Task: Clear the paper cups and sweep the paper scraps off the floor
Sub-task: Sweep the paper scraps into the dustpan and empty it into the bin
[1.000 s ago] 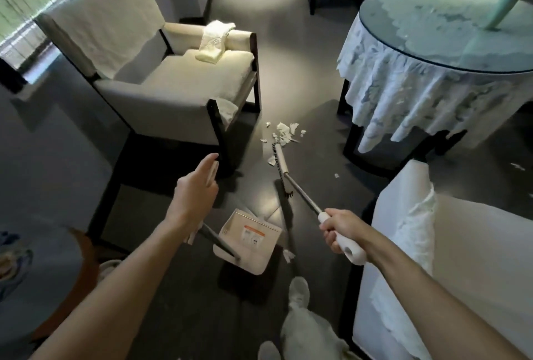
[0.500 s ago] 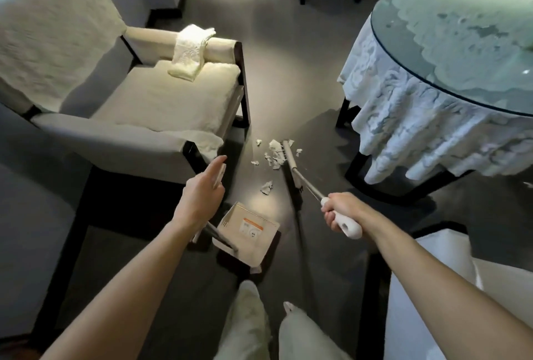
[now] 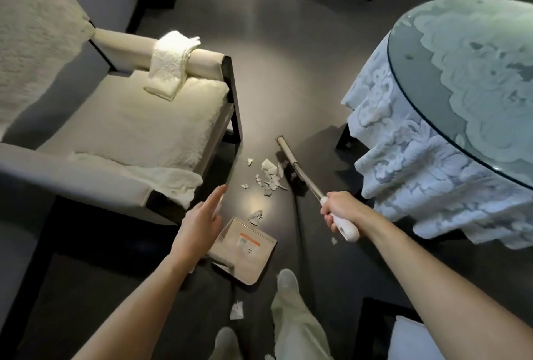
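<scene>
Mostly bunched: paper scraps (image 3: 269,178) on dark floor (image 3: 288,86), touching broom head (image 3: 288,161). Right grip (image 3: 341,209) wrapped tight round broom's white handle (image 3: 347,230). Left grip (image 3: 202,222), fingers near straight, against dustpan handle (image 3: 221,202); clasp, cannot tell. Dustpan (image 3: 248,264) on floor near the scraps, one scrap at its lip; label (image 3: 249,243) orange-banded, writing unreadable.

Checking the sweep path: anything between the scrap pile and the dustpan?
Nothing visible blocks it: bare floor between the scrap pile and the dustpan, with one loose scrap at the pan's front edge. The broom sits behind the pile.
</scene>
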Tool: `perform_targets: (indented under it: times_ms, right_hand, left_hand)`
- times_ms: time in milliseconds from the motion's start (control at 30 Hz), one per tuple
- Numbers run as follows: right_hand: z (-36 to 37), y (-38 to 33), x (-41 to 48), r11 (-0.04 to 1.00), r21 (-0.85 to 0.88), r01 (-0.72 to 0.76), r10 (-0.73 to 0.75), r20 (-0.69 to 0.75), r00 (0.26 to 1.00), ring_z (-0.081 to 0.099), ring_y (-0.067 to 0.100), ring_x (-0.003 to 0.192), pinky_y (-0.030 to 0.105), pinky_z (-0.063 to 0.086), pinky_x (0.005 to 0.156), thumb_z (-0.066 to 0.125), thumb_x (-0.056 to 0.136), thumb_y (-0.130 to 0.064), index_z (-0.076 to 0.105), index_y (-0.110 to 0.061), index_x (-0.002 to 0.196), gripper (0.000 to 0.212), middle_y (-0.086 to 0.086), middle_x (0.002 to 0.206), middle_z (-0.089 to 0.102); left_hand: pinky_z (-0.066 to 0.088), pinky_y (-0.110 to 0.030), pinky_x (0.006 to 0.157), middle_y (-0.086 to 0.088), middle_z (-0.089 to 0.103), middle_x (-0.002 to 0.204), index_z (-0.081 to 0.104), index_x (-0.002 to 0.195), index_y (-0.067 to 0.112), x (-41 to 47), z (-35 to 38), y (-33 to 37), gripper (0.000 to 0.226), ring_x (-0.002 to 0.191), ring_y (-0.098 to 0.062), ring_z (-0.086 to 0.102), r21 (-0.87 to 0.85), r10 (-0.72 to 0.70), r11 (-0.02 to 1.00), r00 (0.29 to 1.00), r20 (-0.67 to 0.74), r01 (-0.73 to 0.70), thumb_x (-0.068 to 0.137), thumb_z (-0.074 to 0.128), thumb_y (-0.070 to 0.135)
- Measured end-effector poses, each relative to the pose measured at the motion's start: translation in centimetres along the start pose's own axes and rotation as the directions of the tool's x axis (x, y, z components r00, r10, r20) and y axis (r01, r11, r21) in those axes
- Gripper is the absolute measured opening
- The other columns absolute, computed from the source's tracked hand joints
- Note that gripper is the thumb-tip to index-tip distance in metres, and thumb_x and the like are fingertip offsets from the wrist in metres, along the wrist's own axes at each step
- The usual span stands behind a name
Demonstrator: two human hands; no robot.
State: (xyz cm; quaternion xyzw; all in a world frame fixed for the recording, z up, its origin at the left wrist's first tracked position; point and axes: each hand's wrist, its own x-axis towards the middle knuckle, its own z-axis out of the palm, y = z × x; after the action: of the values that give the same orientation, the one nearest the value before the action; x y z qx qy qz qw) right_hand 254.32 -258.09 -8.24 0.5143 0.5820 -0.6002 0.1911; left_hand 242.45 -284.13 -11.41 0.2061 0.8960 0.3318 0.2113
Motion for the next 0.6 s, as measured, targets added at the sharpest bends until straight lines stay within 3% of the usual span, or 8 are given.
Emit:
perform_targets:
  times_ms: [67, 167, 333, 400, 500, 600]
  right_hand:
    - [-1.5, -1.9, 2.4, 0.995, -0.102, 0.007, -0.008, -0.006, 1.000, 0.041, 0.013, 0.051, 0.021, 0.035, 0.041, 0.040, 0.089, 0.003, 0.051, -0.009, 0.119, 0.034, 0.008, 0.063, 0.045]
    - [-2.6, -3.8, 5.8, 0.942, -0.333, 0.046, -0.043, 0.017, 0.999, 0.046, 0.017, 0.051, 0.025, 0.039, 0.045, 0.038, 0.090, -0.001, 0.050, -0.006, 0.107, 0.021, 0.010, 0.064, 0.051]
    - [-2.1, -4.5, 8.0, 0.839, -0.538, 0.077, -0.011, 0.125, 0.992, 0.049, 0.018, 0.052, 0.029, 0.044, 0.049, 0.039, 0.088, -0.001, 0.045, -0.003, 0.125, 0.038, 0.010, 0.065, 0.054]
    - [-1.6, -4.2, 7.7, 0.804, -0.589, 0.083, 0.013, 0.157, 0.988, 0.049, 0.017, 0.050, 0.028, 0.044, 0.048, 0.038, 0.087, -0.002, 0.046, -0.003, 0.119, 0.034, 0.009, 0.065, 0.054]
    - [-0.8, -3.7, 6.1, 0.774, -0.626, 0.098, 0.047, 0.211, 0.976, 0.050, 0.015, 0.049, 0.023, 0.044, 0.043, 0.038, 0.089, -0.004, 0.045, -0.004, 0.122, 0.034, 0.008, 0.066, 0.053]
    - [0.1, -3.1, 4.0, 0.822, -0.566, 0.062, 0.089, 0.234, 0.968, 0.048, 0.012, 0.047, 0.019, 0.040, 0.040, 0.042, 0.088, -0.003, 0.045, -0.015, 0.121, 0.035, 0.005, 0.062, 0.051]
  left_hand:
    - [0.041, -0.031, 0.094, -0.013, 0.056, 0.128, 0.032, 0.144, 0.033, 1.7, 0.1, 0.3, 0.060, 0.114, -0.027, 0.056, -0.030, -0.032, 0.999, 0.998, -0.047, 0.030, 0.093, 0.049, 0.007]
    - [0.035, -0.023, 0.095, -0.007, 0.053, 0.135, 0.033, 0.144, 0.032, 3.0, 0.5, 0.3, 0.060, 0.120, -0.018, 0.051, -0.058, -0.069, 0.996, 0.989, -0.129, 0.062, 0.093, 0.050, 0.005]
    - [0.036, -0.017, 0.089, -0.004, 0.058, 0.122, 0.034, 0.143, 0.035, 3.7, 2.7, 0.7, 0.060, 0.094, 0.008, 0.050, -0.120, -0.085, 0.991, 0.978, -0.190, 0.063, 0.093, 0.051, 0.007]
    - [0.037, -0.022, 0.092, -0.003, 0.057, 0.123, 0.033, 0.143, 0.038, 4.6, 3.1, 0.8, 0.059, 0.102, 0.004, 0.050, -0.130, -0.099, 0.989, 0.970, -0.220, 0.072, 0.093, 0.050, 0.010]
    - [0.038, -0.028, 0.096, -0.009, 0.057, 0.124, 0.032, 0.143, 0.037, 5.9, 2.8, 0.9, 0.059, 0.116, -0.019, 0.054, -0.138, -0.112, 0.987, 0.964, -0.239, 0.080, 0.094, 0.048, 0.009]
    - [0.038, -0.027, 0.091, -0.009, 0.056, 0.125, 0.029, 0.144, 0.035, 6.7, 2.8, 1.6, 0.057, 0.112, -0.015, 0.052, -0.132, -0.131, 0.986, 0.964, -0.232, 0.102, 0.095, 0.045, 0.011]
